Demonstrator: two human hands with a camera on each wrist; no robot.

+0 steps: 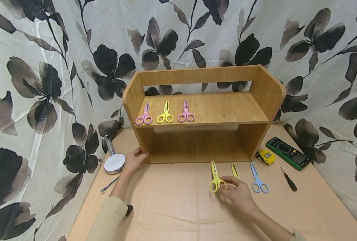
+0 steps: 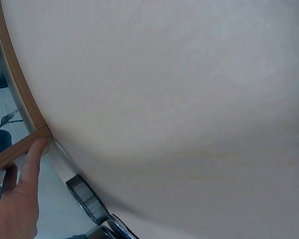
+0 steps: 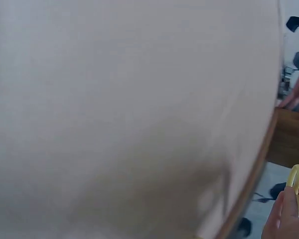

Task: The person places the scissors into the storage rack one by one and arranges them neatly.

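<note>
On the counter (image 1: 172, 201), right hand (image 1: 237, 195) pinching yellow scissors (image 1: 215, 179), left hand (image 1: 134, 160) flat against shelf (image 1: 202, 110); pick-up under way, likely needing a clean lift.

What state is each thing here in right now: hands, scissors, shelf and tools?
Left hand: rests on the shelf's lower left corner.
Right hand: pinches a yellow scissors handle.
Yellow scissors: closed, flat on table.
Blue scissors: closed, untouched.
Three shelf scissors: closed, in a row.
Wooden shelf: upright.
Multimeter: lying flat, screen blank.
</note>
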